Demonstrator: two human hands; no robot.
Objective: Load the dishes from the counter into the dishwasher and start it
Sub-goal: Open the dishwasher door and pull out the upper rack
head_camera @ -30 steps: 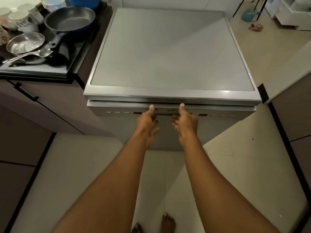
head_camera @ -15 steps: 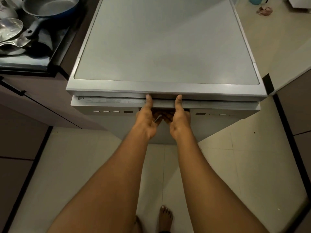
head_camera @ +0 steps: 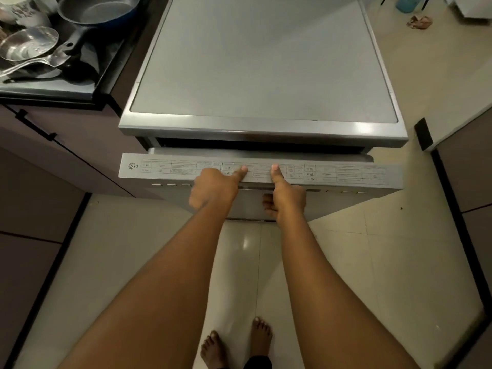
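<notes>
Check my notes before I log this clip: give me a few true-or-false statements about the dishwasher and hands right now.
1. The dishwasher door is cracked open at the top. True.
2. Only the left hand grips the door. False: the right hand grips it too.
3. Dishes sit on the dishwasher top. False: it is bare.
4. A frying pan remains on the counter at left. True.

We stand before the dishwasher (head_camera: 261, 65), its door (head_camera: 346, 174) tipped out toward us with a gap behind its top edge. Our left hand (head_camera: 213, 191) and right hand (head_camera: 287, 198) sit side by side at the door's middle. On the counter (head_camera: 53, 89) left of the dishwasher lie a pan (head_camera: 98, 9), a bowl (head_camera: 26, 43) and a spoon (head_camera: 34, 63).
</notes>
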